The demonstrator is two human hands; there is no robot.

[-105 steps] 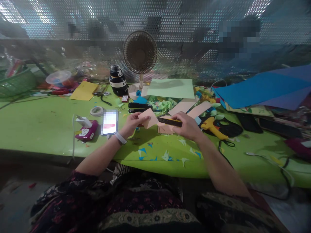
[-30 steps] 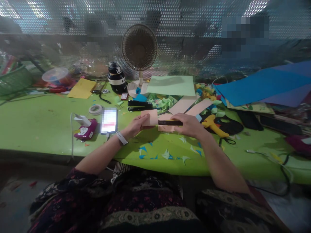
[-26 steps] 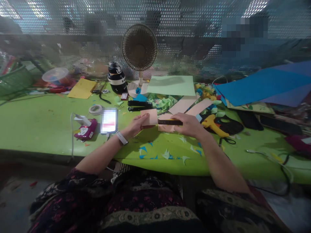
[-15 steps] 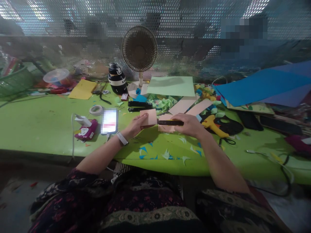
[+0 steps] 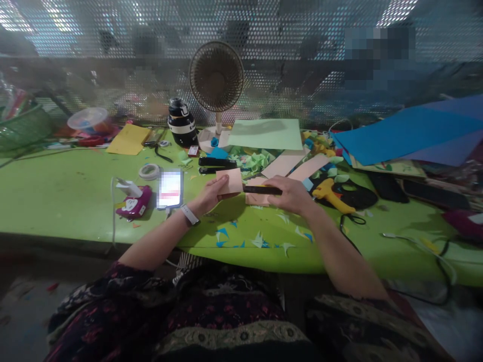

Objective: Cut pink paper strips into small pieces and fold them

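Paper square [image 5: 231, 181], pale pink, pinched near left edge in my left hand [image 5: 211, 195], thumb on top; likely light, thin, easily creased, best held at edges. My right hand [image 5: 290, 194] wraps slim black tool [image 5: 261, 190], kind unclear, tip just beside paper. Pink pieces [image 5: 257, 200] lie beneath; black stapler [image 5: 218, 162], green scraps [image 5: 258, 162] crowd space behind.

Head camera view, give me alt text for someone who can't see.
A person's left hand holds a pink paper square and the right hand a black tool beside it, above a green table. Behind are a black bottle, a desk fan and green paper scraps.
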